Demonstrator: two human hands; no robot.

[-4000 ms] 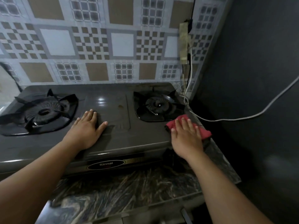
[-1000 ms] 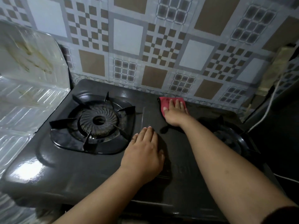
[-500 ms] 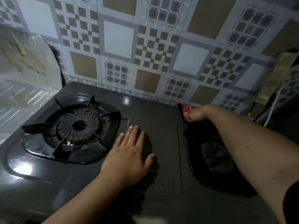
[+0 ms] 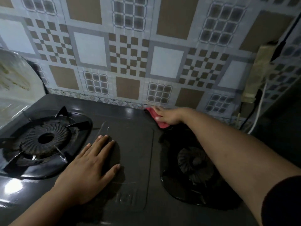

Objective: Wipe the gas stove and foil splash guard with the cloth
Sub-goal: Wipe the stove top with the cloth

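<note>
**Head view: cloth at the back edge of the stove**

Head view looks down on the dark gas stove, which fills the lower part of the frame. My right hand reaches to the upper centre-right, at the stove's rear edge just below the patterned tile wall. Its grip lies on the red cloth, fingers pressed down on top of it; the hand is blurred, so I cannot tell whether the fingers are curled around the cloth or only flat on it. The cloth shows as a red strip beside and under the fingers, touching the stove top behind the right burner, which my forearm partly covers.

My left hand lies flat on the stove's middle panel, centre of the frame, grip spread with fingers together and thumb out to the side, pinching nothing. It sits just beside the left burner, whose pan support prongs stand up around the ring.

The foil splash guard stands at the far left edge, stained with yellowish marks, well apart from the cloth. At the upper right, cables hang down the wall near the corner.
</note>
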